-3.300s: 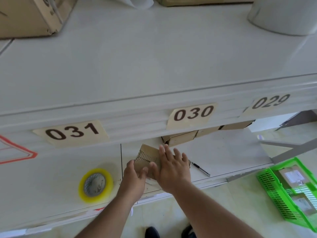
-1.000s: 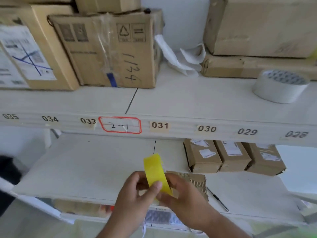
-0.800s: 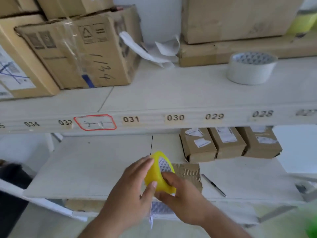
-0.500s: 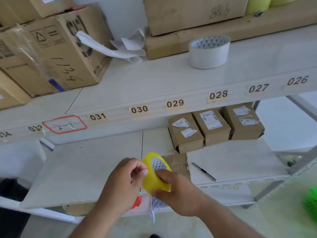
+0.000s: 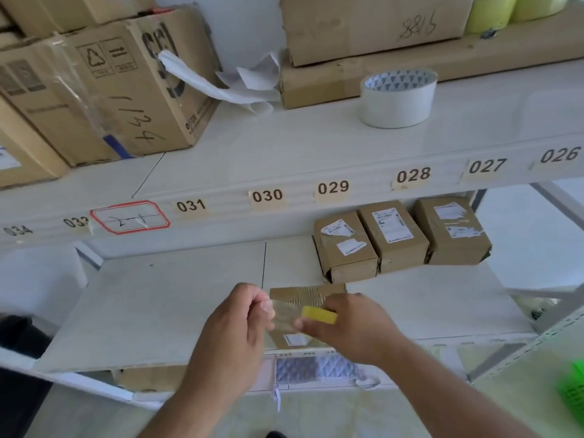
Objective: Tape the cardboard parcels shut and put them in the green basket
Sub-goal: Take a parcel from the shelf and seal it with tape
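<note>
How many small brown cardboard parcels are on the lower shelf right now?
4: three labelled small brown cardboard parcels side by side at the back, left, middle and right; one flat parcel at the front edge, between the hands. More may be hidden under the upper shelf.

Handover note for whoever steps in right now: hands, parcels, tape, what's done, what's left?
Left hand: fingers pinched, apparently on the clear tape end pulled from the roll.
Right hand: grips the yellow tape roll over the flat corrugated cardboard parcel on the lower white shelf.
Three small labelled cardboard boxes sit behind it.
Green plastic basket: on the floor, right edge of view.
Done: tape drawn out.
Left: seal the parcel, then put it in the basket.
</note>
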Motion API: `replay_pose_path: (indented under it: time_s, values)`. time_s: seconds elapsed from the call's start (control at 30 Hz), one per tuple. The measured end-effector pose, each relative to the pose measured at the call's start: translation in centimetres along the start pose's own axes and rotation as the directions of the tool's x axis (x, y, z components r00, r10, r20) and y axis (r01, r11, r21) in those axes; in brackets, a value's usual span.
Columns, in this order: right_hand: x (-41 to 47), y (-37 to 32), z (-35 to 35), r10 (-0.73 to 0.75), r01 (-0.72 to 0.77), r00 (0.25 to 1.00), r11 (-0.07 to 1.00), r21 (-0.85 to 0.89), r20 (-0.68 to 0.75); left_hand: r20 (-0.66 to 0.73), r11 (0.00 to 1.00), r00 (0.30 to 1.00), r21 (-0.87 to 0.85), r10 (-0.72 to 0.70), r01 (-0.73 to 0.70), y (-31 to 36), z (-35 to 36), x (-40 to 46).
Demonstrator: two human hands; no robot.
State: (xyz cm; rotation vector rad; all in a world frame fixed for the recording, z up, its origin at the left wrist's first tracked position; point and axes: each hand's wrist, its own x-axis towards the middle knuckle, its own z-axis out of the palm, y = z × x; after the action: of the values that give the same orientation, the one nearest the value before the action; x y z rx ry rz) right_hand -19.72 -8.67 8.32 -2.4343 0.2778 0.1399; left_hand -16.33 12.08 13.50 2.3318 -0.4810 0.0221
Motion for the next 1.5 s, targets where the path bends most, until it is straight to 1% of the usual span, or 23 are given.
replay_pose_path:
  time_s: [0.03, 0.1, 0.13, 0.17, 0.27, 0.33, 0.4, 0.47, 0.53, 0.6, 0.67, 0.73, 0.77, 0.83, 0.9, 0.97, 1.1, 1.2, 1.27, 1.37, 1.5]
  values:
    - [0.1, 0.2, -0.3, 0.013, -0.013, 1.0, 1.0, 0.016, 0.015, 0.015, 0.992, 0.996, -0.088, -0.087, 0.088, -0.4, 0.0, 0.5]
    - [-0.1, 0.2, -0.4, 0.014, -0.015, 1.0, 1.0, 0.018, 0.015, 0.113, 0.911, 0.957, -0.292, -0.269, 0.29, -1.3, -0.2, 1.2]
    - [-0.2, 0.1, -0.4, 0.016, -0.016, 1.0, 1.0, -0.002, 0.018, 0.161, 0.871, 0.937, -0.347, -0.31, 0.348, -1.7, -0.2, 1.5]
    - [-0.2, 0.0, -0.3, 0.018, -0.018, 1.0, 1.0, -0.017, 0.021, 0.192, 0.854, 0.926, -0.362, -0.324, 0.374, -2.2, -0.3, 1.6]
    - [0.1, 0.2, 0.1, 0.022, -0.021, 0.999, 0.999, -0.044, 0.031, 0.251, 0.816, 0.902, -0.39, -0.351, 0.426, -3.1, 0.0, 1.5]
    - [0.3, 0.3, 0.4, 0.022, -0.019, 0.999, 0.996, -0.086, 0.042, 0.243, 0.776, 0.884, -0.425, -0.399, 0.467, -3.3, 0.3, 1.4]
    - [0.4, 0.4, 0.7, 0.015, -0.01, 0.998, 0.995, -0.097, 0.055, 0.198, 0.785, 0.887, -0.413, -0.417, 0.462, -3.7, 1.0, 1.3]
    - [0.7, 0.7, 0.4, 0.01, -0.004, 0.995, 0.998, -0.063, 0.099, 0.141, 0.84, 0.906, -0.339, -0.4, 0.424, -4.0, 1.8, 1.2]
    - [1.2, 1.3, -0.5, 0.001, 0.002, 0.986, 1.0, -0.017, 0.169, 0.102, 0.851, 0.905, -0.311, -0.414, 0.424, -4.6, 2.4, 1.5]
    - [2.0, 2.0, -1.8, -0.014, 0.001, 0.971, 0.999, 0.054, 0.24, 0.118, 0.805, 0.876, -0.35, -0.469, 0.478, -5.6, 2.9, 2.0]
    - [3.0, 2.6, -3.2, -0.02, -0.023, 0.956, 0.989, 0.145, 0.292, 0.174, 0.75, 0.844, -0.392, -0.508, 0.532, -6.0, 3.3, 2.3]
    - [3.9, 3.0, -4.4, -0.027, -0.03, 0.94, 0.987, 0.16, 0.339, 0.203, 0.734, 0.841, -0.413, -0.502, 0.539, -6.2, 3.5, 2.5]
    - [4.4, 3.2, -4.9, -0.028, -0.016, 0.933, 0.993, 0.119, 0.359, 0.199, 0.742, 0.848, -0.414, -0.492, 0.527, -6.5, 3.5, 2.8]
    - [5.4, 3.6, -5.6, -0.005, 0.037, 0.924, 0.996, -0.078, 0.382, 0.153, 0.772, 0.865, -0.396, -0.478, 0.497, -7.7, 3.1, 4.0]
    - [6.5, 4.5, -6.0, 0.036, 0.087, 0.925, 0.949, -0.304, 0.377, 0.093, 0.815, 0.884, -0.353, -0.459, 0.46, -9.8, 2.7, 5.7]
    - [7.7, 5.8, -6.4, 0.088, 0.067, 0.936, 0.905, -0.42, 0.34, 0.078, 0.82, 0.889, -0.358, -0.451, 0.447, -11.6, 2.7, 7.0]
    - [9.3, 7.7, -6.1, 0.155, -0.011, 0.951, 0.881, -0.472, 0.267, 0.17, 0.776, 0.881, -0.42, -0.442, 0.471, -14.9, 5.2, 8.5]
    - [9.7, 9.4, -5.5, 0.199, -0.041, 0.958, 0.806, -0.591, 0.206, 0.213, 0.765, 0.875, -0.424, -0.436, 0.484, -16.9, 7.0, 9.3]
    - [9.9, 10.3, -5.2, 0.222, -0.084, 0.963, 0.781, -0.619, 0.149, 0.228, 0.768, 0.869, -0.407, -0.439, 0.494, -17.6, 7.7, 9.4]
    - [10.4, 10.9, -4.2, 0.236, -0.103, 0.961, 0.791, -0.603, 0.146, 0.248, 0.762, 0.854, -0.385, -0.457, 0.52, -18.3, 8.4, 9.5]
    - [11.3, 11.9, -2.9, 0.25, -0.114, 0.96, 0.757, -0.644, 0.124, 0.236, 0.761, 0.853, -0.386, -0.465, 0.521, -19.3, 9.4, 9.5]
